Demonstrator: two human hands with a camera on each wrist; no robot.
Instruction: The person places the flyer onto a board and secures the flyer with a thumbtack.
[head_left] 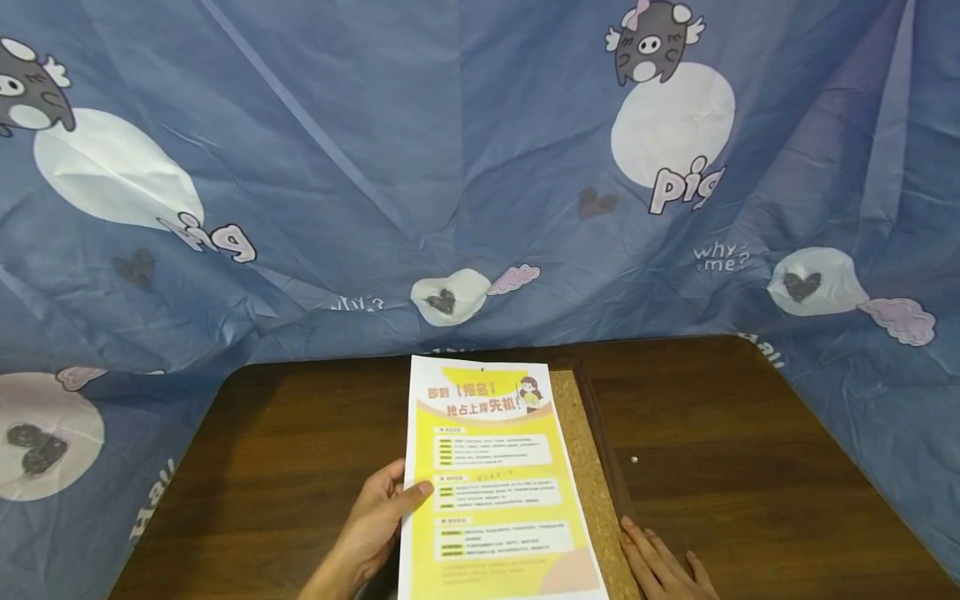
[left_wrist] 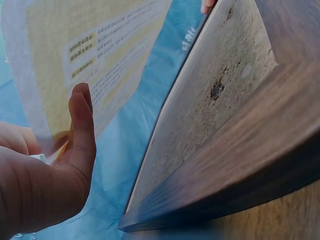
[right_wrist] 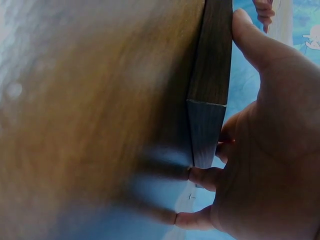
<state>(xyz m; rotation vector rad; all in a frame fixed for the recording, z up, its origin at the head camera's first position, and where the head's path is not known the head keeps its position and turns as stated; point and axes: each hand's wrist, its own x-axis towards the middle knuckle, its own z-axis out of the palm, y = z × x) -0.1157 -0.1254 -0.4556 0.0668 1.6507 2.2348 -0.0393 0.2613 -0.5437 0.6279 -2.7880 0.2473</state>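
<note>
My left hand (head_left: 371, 517) pinches the left edge of a yellow and white printed sheet (head_left: 491, 458), thumb on its front. A small dark dot shows at the sheet's top edge. Beneath lies a cork board (head_left: 587, 450) with a dark wooden frame (head_left: 606, 446), and only its right strip shows in the head view. In the left wrist view the sheet (left_wrist: 115, 55) stands lifted apart from the cork surface (left_wrist: 200, 115). With fingers extended, my right hand (head_left: 660, 567) rests beside the frame's lower right edge, its fingertips touching the table in the right wrist view.
A dark wooden table (head_left: 300, 433) with rounded corners carries the board. One tiny white object (head_left: 634, 459) lies right of the frame, too small to identify. Behind the table hangs a blue cloth (head_left: 375, 167) printed with pigs and hearts.
</note>
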